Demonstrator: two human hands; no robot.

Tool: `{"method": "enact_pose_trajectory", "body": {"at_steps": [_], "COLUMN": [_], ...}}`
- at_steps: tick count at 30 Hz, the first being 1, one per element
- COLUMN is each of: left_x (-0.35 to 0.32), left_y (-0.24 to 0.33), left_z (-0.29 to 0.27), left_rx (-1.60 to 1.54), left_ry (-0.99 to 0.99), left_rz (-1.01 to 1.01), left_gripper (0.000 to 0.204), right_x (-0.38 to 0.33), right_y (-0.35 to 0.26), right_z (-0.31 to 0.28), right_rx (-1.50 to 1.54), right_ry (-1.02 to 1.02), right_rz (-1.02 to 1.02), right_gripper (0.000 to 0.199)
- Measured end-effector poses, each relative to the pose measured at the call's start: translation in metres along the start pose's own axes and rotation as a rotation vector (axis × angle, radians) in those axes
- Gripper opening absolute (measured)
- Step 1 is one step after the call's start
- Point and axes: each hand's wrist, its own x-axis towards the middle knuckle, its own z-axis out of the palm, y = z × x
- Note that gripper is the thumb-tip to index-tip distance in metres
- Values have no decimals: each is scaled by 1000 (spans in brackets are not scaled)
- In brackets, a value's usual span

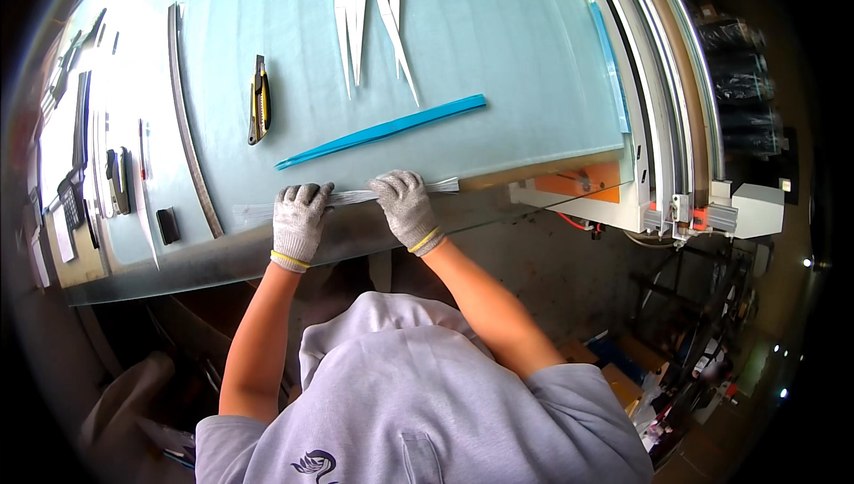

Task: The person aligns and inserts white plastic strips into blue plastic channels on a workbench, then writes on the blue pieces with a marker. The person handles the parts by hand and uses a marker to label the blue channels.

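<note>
Both my hands wear grey knit gloves with yellow cuff edging. My left hand (300, 219) and my right hand (406, 207) are closed around a bundle of thin, pale translucent strips (354, 197) along the near edge of the glass-topped table (525, 128). The bundle lies roughly crosswise, its ends sticking out past each glove. Just beyond it rests a long blue strip (382, 132), slanting up to the right. A yellow and black utility knife (259, 101) lies farther off to the left.
Several white strips (358, 21) are fanned at the far middle. A long dark curved strip (182, 119), a calculator (71, 201), and a small black block (167, 225) lie at left. A metal rail (689, 84) with a white machine housing (752, 210) runs along the right side.
</note>
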Motion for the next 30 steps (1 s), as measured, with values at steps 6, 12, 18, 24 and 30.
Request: {"method": "enact_pose_trajectory", "body": {"at_steps": [6, 12, 18, 24, 30], "left_x": [1, 8, 22, 30, 36], "left_y": [-9, 7, 26, 48, 62], "left_z": [-3, -30, -75, -107, -123], "left_rx": [-75, -154, -305, -285, -211], "left_ry": [-51, -106, -43, -42, -49], "left_rz": [-40, -68, -130, -63, -10], "left_gripper": [27, 20, 18, 18, 26], "right_x": [6, 24, 49, 87, 82], "right_y": [3, 1, -15, -38, -48], "right_z": [-5, -49, -116, -162, -145], "right_rx": [64, 147, 136, -17, 63], "right_ry": [-1, -62, 87, -128, -182], "right_rz": [33, 42, 133, -133, -149], "right_gripper": [31, 38, 53, 57, 44]}}
